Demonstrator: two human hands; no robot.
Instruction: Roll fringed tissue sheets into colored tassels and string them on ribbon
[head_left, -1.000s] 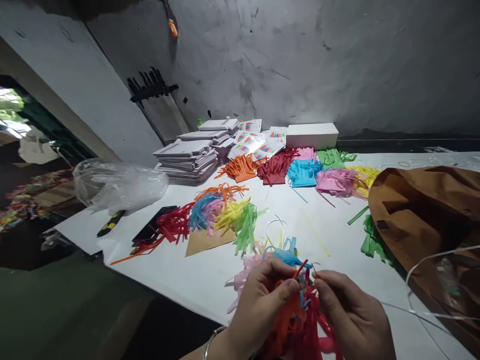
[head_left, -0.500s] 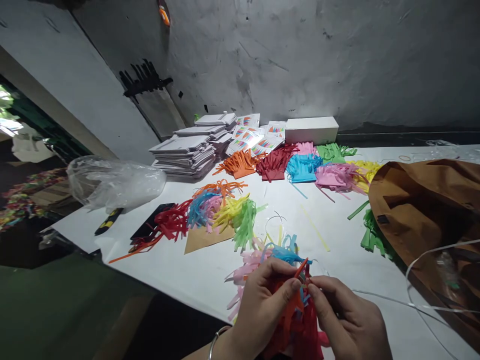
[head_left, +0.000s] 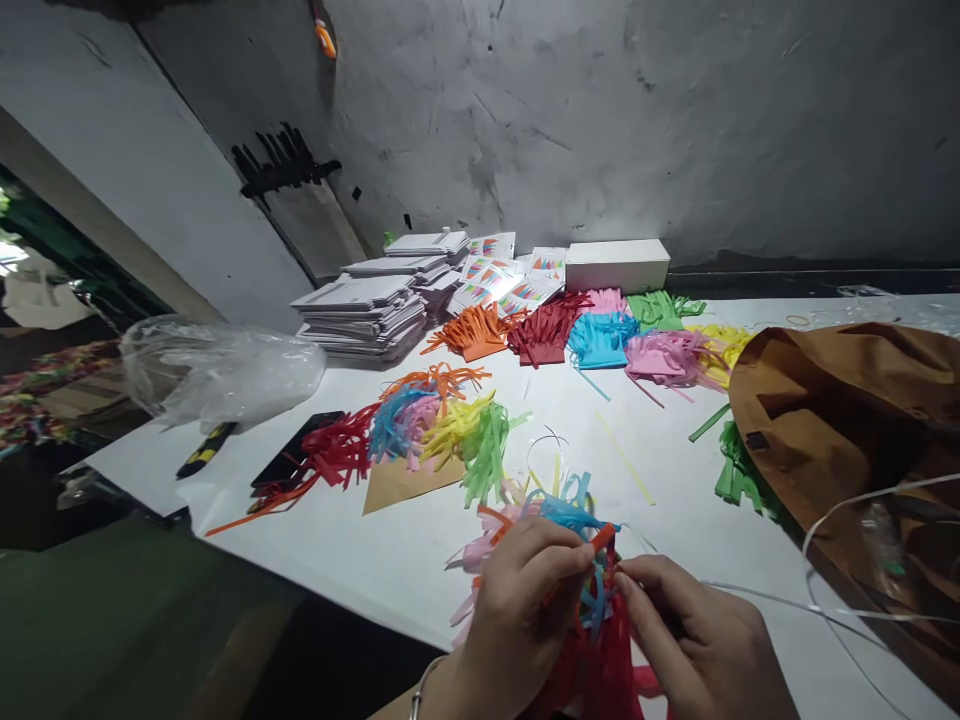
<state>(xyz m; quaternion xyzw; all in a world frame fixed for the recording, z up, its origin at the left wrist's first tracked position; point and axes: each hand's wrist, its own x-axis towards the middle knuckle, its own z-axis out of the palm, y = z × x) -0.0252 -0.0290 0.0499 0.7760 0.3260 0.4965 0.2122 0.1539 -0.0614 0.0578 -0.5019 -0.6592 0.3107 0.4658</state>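
At the table's near edge my left hand (head_left: 525,600) is closed around an orange paper tassel (head_left: 602,538), whose upper end sticks out past the fingertips. Close beside it, my right hand (head_left: 701,630) pinches the top of a red paper tassel (head_left: 619,655) between thumb and forefinger. The red strips hang down between both hands. A blue tassel (head_left: 566,512) and a pink tassel (head_left: 469,553) lie just behind and left of my left hand. Thin white string (head_left: 739,592) runs rightward from behind my right hand. The exact pinch points are partly hidden by the fingers.
Fringed paper bundles (head_left: 604,340) line the back beside a white box (head_left: 617,265) and stacked white packets (head_left: 360,315). More tassels (head_left: 442,425) lie mid-table near a phone-like black slab (head_left: 289,455) and a cutter (head_left: 206,450). Brown bag (head_left: 847,400) at right, plastic bag (head_left: 225,365) at left.
My left hand has turned over, so its thumb is now hidden and its knuckles face up around the orange tassel. My right hand stays nearly in place. The view has shifted slightly.
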